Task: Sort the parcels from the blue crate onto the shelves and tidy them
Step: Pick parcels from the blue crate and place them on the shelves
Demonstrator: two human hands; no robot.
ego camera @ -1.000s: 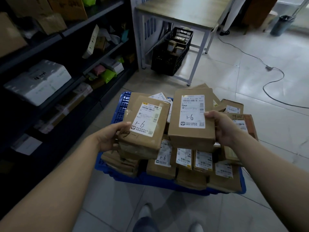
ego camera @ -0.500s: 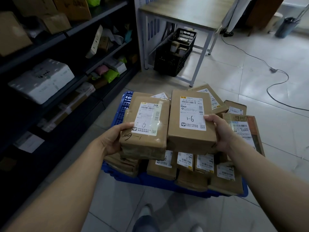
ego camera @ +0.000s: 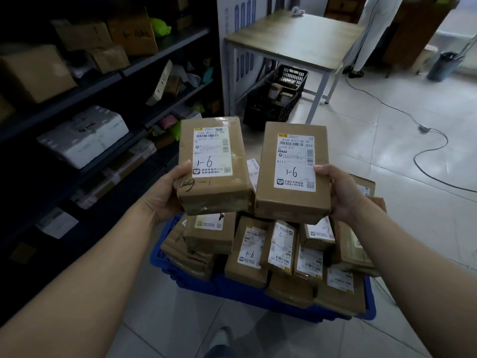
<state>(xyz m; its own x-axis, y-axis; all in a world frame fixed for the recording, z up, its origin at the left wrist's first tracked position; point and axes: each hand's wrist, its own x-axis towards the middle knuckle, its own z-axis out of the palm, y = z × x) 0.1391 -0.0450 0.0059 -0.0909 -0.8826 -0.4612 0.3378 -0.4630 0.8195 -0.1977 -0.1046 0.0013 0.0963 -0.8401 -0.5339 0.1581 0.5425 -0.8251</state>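
The left hand (ego camera: 165, 195) grips one brown parcel (ego camera: 214, 166) and the right hand (ego camera: 340, 195) grips another parcel (ego camera: 291, 174), both labels marked "1-6", held side by side above the blue crate (ego camera: 247, 290), which stands heaped with parcels on the floor beside the shelves (ego camera: 108, 81).

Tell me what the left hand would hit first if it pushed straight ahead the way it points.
Hedged, since depth is unclear: the left hand, holding its parcel, points forward and slightly right. Past the crate, the black basket under the table looks first in line.
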